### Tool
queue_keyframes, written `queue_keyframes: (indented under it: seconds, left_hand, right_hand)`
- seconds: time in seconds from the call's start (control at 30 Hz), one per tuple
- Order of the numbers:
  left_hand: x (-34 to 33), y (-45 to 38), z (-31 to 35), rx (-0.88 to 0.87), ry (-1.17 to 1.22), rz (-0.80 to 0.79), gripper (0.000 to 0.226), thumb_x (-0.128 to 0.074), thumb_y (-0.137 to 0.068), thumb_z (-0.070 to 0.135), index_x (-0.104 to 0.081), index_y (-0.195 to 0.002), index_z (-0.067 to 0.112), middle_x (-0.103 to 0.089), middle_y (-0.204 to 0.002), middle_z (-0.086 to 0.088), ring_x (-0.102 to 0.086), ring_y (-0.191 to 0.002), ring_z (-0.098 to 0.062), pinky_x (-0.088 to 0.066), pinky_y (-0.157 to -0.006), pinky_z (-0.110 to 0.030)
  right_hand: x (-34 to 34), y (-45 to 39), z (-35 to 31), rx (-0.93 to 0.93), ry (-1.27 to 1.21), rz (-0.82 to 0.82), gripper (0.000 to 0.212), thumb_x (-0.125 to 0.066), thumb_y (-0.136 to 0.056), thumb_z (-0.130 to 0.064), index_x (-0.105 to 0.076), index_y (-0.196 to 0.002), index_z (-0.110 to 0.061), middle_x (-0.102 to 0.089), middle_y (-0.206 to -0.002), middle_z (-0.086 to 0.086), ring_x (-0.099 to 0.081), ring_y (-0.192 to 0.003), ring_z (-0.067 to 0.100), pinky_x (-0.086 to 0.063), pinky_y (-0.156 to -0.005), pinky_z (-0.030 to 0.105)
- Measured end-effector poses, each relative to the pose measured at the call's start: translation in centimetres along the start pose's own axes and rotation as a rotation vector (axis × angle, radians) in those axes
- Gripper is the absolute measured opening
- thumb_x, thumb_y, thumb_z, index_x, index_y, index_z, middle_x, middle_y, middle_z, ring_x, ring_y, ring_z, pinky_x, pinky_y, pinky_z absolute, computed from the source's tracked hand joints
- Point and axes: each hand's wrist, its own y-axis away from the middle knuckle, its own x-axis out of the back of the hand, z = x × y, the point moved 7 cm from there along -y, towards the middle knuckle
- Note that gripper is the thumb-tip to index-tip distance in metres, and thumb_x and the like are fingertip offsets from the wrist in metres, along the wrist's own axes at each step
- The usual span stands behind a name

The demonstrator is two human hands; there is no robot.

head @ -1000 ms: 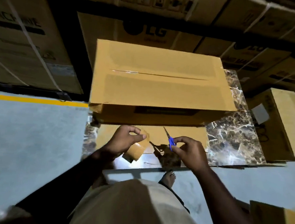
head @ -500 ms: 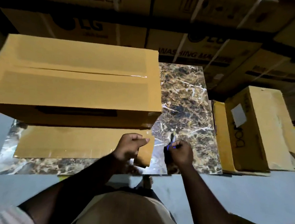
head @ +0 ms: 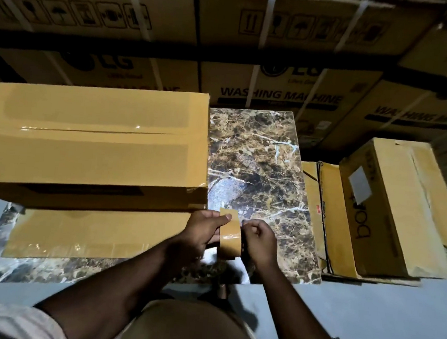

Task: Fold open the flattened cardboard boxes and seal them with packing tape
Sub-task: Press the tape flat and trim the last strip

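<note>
A built cardboard box (head: pixel 93 143) with a glossy tape strip along its top seam stands on the left of the marble table (head: pixel 257 166). Under its near side lies a flattened cardboard box (head: pixel 91 234). At the table's near edge, both my hands hold a roll of brown packing tape (head: pixel 229 236) upright between them. My left hand (head: pixel 198 233) grips the roll from the left, thumb pressed on the raised free end of the tape. My right hand (head: pixel 259 243) has curled fingers against the roll's right side. No scissors are visible.
A tall carton with a white label (head: pixel 390 209) lies on the floor right of the table, with flat cardboard sheets (head: pixel 328 217) standing between them. Strapped washing-machine cartons (head: pixel 276 93) form a wall behind. Grey floor (head: pixel 366 314) surrounds the table.
The blue scissors seen in my right hand earlier are out of sight, and that hand has moved onto the tape roll. The roll now stands upright between both hands. My view turned right.
</note>
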Motion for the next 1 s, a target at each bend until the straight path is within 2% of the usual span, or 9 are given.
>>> queue_keyframes:
  seconds: [0.1,0.17,0.23,0.37,0.53,0.63,0.73,0.87,1.0]
  left_hand:
    - [-2.3,-2.9,-0.6,0.072,0.115,0.002,0.009,-0.072,-0.094,0.002,-0.064,-0.098,0.000,-0.074,-0.074,-0.012,-0.073,-0.061,-0.017,-0.059,-0.056,-0.027]
    - [-4.0,-4.8,-0.7,0.073,0.079,0.017,0.013,-0.078,-0.089,0.004,-0.067,-0.093,0.000,-0.069,-0.078,-0.021,-0.067,-0.059,-0.023,-0.054,-0.055,-0.028]
    - [-5.3,-6.7,-0.5,0.030,-0.037,0.076,0.017,-0.084,-0.082,0.007,-0.068,-0.078,0.003,-0.066,-0.072,-0.019,-0.061,-0.058,-0.022,-0.049,-0.057,-0.028]
    - [-6.7,-10.5,-0.2,-0.086,-0.159,0.152,0.029,-0.092,-0.067,0.024,-0.068,-0.075,0.009,-0.069,-0.075,-0.012,-0.065,-0.068,-0.025,-0.056,-0.069,-0.040]
    - [-7.9,-13.4,0.9,-0.303,-0.511,0.186,0.025,-0.087,-0.078,0.035,-0.071,-0.063,0.024,-0.066,-0.080,0.000,-0.065,-0.073,-0.019,-0.048,-0.070,-0.030]
    - [-7.8,-12.9,2.2,-0.451,-0.766,0.300,0.015,-0.087,-0.080,0.038,-0.080,-0.081,0.025,-0.061,-0.096,0.001,-0.060,-0.095,-0.022,-0.048,-0.082,-0.037]
    - [-7.8,-12.2,4.4,-0.606,-0.991,0.361,0.021,-0.084,-0.081,0.045,-0.081,-0.093,0.028,-0.048,-0.103,0.005,-0.048,-0.102,-0.022,-0.041,-0.089,-0.041]
    - [-8.0,-11.8,5.6,-0.630,-1.147,0.343,0.025,-0.079,-0.083,0.052,-0.078,-0.100,0.034,-0.043,-0.109,0.004,-0.045,-0.108,-0.022,-0.033,-0.092,-0.041]
    - [-7.9,-12.4,7.1,-0.630,-1.286,0.388,0.076,-0.084,-0.071,0.060,-0.053,-0.128,0.021,-0.047,-0.121,-0.003,-0.046,-0.114,-0.028,-0.036,-0.093,-0.043]
  right_hand:
    - [1.0,1.2,-0.4,0.000,-0.233,-0.117,0.041,-0.062,-0.105,-0.033,-0.071,-0.069,-0.016,-0.063,-0.066,0.003,-0.056,-0.063,0.020,-0.041,-0.061,0.031]
    - [1.0,1.2,-0.2,0.035,-0.100,-0.224,0.038,-0.064,-0.098,-0.052,-0.078,-0.079,-0.022,-0.074,-0.074,0.001,-0.068,-0.069,0.018,-0.051,-0.063,0.031]
    - [1.6,0.1,0.5,0.073,0.083,-0.223,0.041,-0.068,-0.085,-0.070,-0.076,-0.091,-0.030,-0.078,-0.083,-0.001,-0.074,-0.078,0.017,-0.060,-0.072,0.045]
    - [3.9,-2.0,-0.1,0.029,0.101,-0.087,0.045,-0.064,-0.085,-0.068,-0.069,-0.089,-0.024,-0.076,-0.080,0.002,-0.074,-0.076,0.022,-0.058,-0.075,0.050]
    - [4.8,-4.6,-0.6,-0.100,0.085,-0.053,0.042,-0.062,-0.090,-0.056,-0.067,-0.071,-0.018,-0.075,-0.068,-0.001,-0.072,-0.069,0.025,-0.056,-0.071,0.041]
    - [4.5,-6.0,-1.1,-0.063,0.189,-0.067,0.052,-0.058,-0.085,-0.061,-0.056,-0.065,-0.013,-0.065,-0.065,0.005,-0.062,-0.069,0.028,-0.050,-0.072,0.041]
    - [4.3,-6.8,-2.3,0.017,0.290,-0.068,0.048,-0.059,-0.093,-0.051,-0.041,-0.060,-0.021,-0.044,-0.061,-0.004,-0.047,-0.067,0.021,-0.037,-0.067,0.037]
    - [4.2,-7.6,-3.2,0.095,0.366,-0.115,0.039,-0.046,-0.082,-0.060,-0.042,-0.058,-0.030,-0.046,-0.061,-0.004,-0.047,-0.064,0.014,-0.031,-0.061,0.034]
    - [4.5,-8.1,-1.9,0.089,0.373,-0.124,0.043,-0.048,-0.082,-0.074,-0.060,-0.081,-0.032,-0.063,-0.081,-0.009,-0.060,-0.080,0.012,-0.036,-0.066,0.023]
